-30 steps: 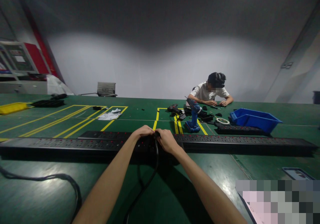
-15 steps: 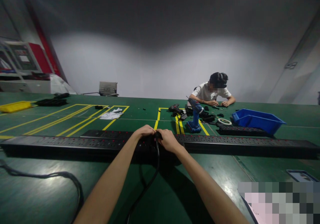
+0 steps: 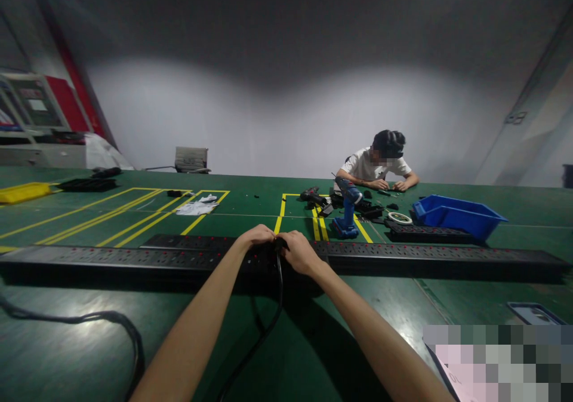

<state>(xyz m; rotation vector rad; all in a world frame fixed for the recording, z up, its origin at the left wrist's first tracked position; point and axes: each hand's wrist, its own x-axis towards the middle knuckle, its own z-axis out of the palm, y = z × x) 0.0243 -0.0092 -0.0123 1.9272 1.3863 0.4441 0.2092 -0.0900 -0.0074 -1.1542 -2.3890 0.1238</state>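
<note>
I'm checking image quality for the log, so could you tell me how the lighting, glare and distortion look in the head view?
Head view: dim overall, with one bright band on the far wall; glare patches shine on the green table at lower left; wide-angle distortion tilts the room's edges inward; the left hand and right hand on the black power strip cast shadow below; a pixelated block masks the lower right corner.

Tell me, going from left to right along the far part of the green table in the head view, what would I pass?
Yellow tray → white papers → black drill → blue drill standing upright → roll of tape → blue bin.
</note>
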